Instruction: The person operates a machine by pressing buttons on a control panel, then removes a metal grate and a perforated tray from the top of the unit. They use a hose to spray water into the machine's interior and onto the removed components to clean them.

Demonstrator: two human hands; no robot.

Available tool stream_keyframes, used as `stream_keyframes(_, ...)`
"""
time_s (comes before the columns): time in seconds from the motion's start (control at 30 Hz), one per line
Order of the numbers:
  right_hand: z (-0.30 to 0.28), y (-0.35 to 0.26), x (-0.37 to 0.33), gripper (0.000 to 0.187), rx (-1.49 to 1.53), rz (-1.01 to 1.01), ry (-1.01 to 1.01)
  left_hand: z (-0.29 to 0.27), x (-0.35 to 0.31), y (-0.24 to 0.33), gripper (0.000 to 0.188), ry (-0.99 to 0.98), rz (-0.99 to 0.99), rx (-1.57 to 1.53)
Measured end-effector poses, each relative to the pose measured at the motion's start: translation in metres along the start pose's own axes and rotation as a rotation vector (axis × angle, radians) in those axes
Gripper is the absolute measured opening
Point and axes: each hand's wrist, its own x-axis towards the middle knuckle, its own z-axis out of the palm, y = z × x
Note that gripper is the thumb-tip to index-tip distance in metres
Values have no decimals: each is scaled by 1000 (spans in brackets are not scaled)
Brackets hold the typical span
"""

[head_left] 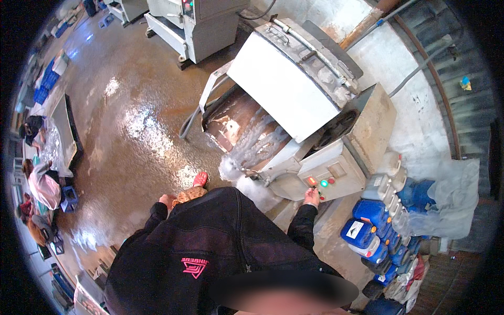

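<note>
Currently, the right hand (pixel 311 197) is placed at the grey metal control panel (pixel 344 189) on the front of the large white-hooded metal machine (pixel 283 79), with its fingers bent at the controls just below the small rectangular display glowing red-orange (pixel 312 180) and the round lit green indicator (pixel 324 183); whether it grips a control cannot be told. The left hand (pixel 167 201) is beside the person's leg, partly curled; its exact opening and any hold cannot be determined. The display's characters are too small to read. Bright pink lettering and an angular emblem (pixel 194 268) are printed on the chest of the black zip-front jacket (pixel 220 226) and appear inverted. Under the raised hood, the brown open trough (pixel 247 118) contains streaks of whitish liquid; a mass of white foam (pixel 257 191) lies below its lip. Right of the machine, blue plastic canisters (pixel 367 211) stand in a cluster with translucent white plastic jugs (pixel 375 186); their contents cannot be identified. One blue canister bears a white label with a dark mark (pixel 355 229), illegible at this scale. Clear plastic sheeting (pixel 446 202) drapes beside the cluster.
</note>
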Motion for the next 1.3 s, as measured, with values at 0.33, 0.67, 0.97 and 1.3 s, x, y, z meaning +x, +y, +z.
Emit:
stream_keyframes(0.33, 9, 27, -20, 48, 155, -134, 35, -17, 18, -9, 26, -26, 95, 29)
stream_keyframes(0.67, 35, 40, -47, 16, 22, -203, -46, 21, 78, -86, 30, -58, 149, -196)
stream_keyframes(0.97, 23, 38, -22, 29, -53, -129, 148, -4, 56, -87, 31, -149, 76, -256)
stream_keyframes(1.3, 14, 40, -8, 35, -44, -81, 81, -9, 23, -10, 32, -76, 4, -95)
